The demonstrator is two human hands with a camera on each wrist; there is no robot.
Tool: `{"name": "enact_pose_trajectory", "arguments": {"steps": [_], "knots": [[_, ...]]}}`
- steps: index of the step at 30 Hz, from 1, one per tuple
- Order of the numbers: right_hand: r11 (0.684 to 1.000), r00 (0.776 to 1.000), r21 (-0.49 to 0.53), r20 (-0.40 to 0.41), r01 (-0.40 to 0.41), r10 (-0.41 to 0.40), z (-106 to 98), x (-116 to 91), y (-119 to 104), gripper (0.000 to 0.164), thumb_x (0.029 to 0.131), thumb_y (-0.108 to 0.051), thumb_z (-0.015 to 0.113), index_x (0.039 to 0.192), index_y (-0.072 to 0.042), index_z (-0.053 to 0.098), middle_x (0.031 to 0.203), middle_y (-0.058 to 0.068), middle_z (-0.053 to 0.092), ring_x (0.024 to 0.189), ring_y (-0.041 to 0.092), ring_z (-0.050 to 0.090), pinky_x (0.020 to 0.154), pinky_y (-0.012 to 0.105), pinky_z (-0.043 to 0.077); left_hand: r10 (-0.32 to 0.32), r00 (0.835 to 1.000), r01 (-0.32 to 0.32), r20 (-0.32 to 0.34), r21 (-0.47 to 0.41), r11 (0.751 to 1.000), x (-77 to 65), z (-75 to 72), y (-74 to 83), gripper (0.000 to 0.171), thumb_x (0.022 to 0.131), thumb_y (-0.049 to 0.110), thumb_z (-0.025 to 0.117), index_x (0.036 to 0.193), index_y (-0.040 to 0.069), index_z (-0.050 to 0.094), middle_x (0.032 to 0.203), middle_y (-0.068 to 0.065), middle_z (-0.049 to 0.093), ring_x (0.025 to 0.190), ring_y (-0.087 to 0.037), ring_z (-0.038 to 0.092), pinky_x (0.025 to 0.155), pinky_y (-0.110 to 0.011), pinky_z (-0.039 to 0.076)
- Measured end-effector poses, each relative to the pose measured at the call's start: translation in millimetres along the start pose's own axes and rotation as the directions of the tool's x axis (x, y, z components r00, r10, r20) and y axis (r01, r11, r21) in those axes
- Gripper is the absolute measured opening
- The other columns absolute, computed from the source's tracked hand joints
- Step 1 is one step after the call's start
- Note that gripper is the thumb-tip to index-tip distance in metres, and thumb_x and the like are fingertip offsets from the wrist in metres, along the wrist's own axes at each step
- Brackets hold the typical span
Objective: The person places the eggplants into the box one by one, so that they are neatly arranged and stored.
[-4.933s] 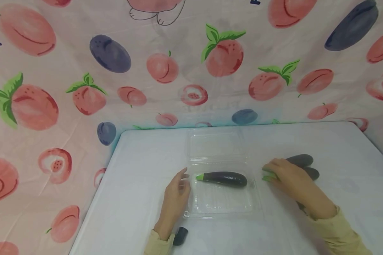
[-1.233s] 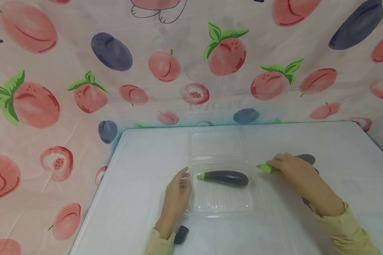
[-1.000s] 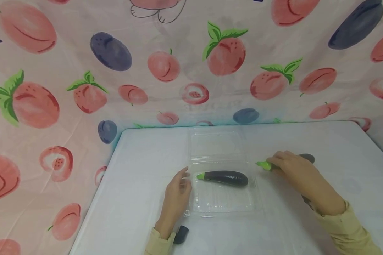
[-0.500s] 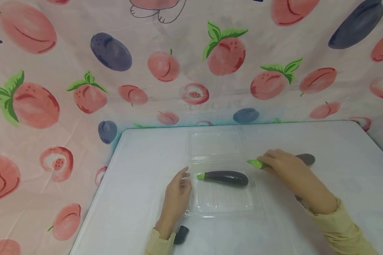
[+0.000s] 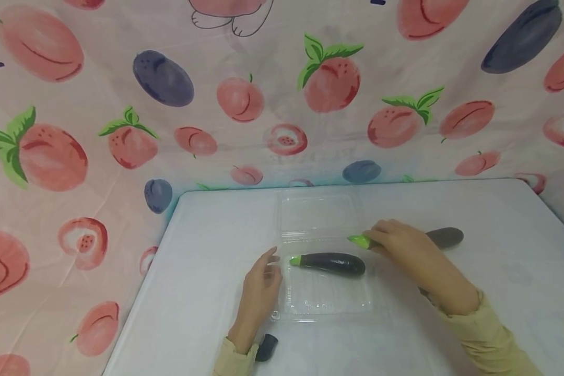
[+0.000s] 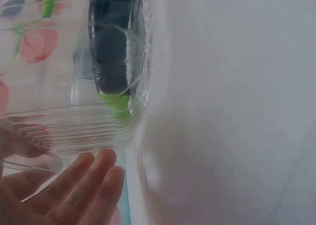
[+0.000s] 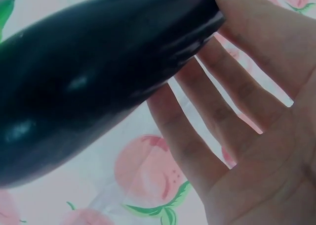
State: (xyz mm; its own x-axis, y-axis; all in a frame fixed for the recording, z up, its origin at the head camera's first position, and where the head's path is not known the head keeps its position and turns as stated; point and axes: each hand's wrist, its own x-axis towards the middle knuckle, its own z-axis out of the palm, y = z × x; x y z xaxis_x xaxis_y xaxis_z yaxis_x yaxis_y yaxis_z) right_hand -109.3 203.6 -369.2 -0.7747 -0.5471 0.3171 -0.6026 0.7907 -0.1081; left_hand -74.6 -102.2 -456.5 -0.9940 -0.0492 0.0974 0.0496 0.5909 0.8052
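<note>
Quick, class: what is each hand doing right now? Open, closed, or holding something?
Left hand: open, at the left side of the clear plastic container.
Right hand: holding a dark eggplant.

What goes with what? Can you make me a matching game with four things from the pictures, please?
Things:
1. left hand
2. right hand
3. plastic box
4. table

Clues:
A. holding an eggplant
B. white
C. by the plastic box's left side
D. see-through, with its lid open

Right pairs: 1-C, 2-A, 3-D, 4-B
</note>
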Motion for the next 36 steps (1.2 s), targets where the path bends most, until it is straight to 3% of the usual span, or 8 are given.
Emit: {"name": "enact_pose_trajectory", "arguments": {"steps": [23,36], "knots": [[0.998,0.998,0.02,0.016,0.053,-0.053,4.3,15.7,-26.3,0.035,0.075,-0.004,0.084,0.107,-0.007,0.073,0.097,0.004,0.069,0.09,0.02,0.066,0.078,0.034,0.059,-0.001,1.0,0.001,0.009,0.023,1.0,0.0,-0.4,2.0,0.043,0.101,0.018,0.055,0.144,0.019,0.051,0.128,-0.002,0.065,0.112,-0.018,0.065,0.095,-0.035,0.056],[0.997,0.996,-0.009,0.021,0.082,-0.082,7.4,22.7,-39.8,0.033,0.078,-0.012,0.083,0.109,-0.009,0.073,0.096,0.001,0.067,0.088,0.017,0.064,0.075,0.031,0.058,0.006,1.0,-0.007,0.006,0.02,1.0,0.1,0.4,-0.4,0.043,0.1,0.019,0.055,0.143,0.019,0.051,0.127,-0.001,0.065,0.111,-0.017,0.065,0.095,-0.035,0.056]]}}
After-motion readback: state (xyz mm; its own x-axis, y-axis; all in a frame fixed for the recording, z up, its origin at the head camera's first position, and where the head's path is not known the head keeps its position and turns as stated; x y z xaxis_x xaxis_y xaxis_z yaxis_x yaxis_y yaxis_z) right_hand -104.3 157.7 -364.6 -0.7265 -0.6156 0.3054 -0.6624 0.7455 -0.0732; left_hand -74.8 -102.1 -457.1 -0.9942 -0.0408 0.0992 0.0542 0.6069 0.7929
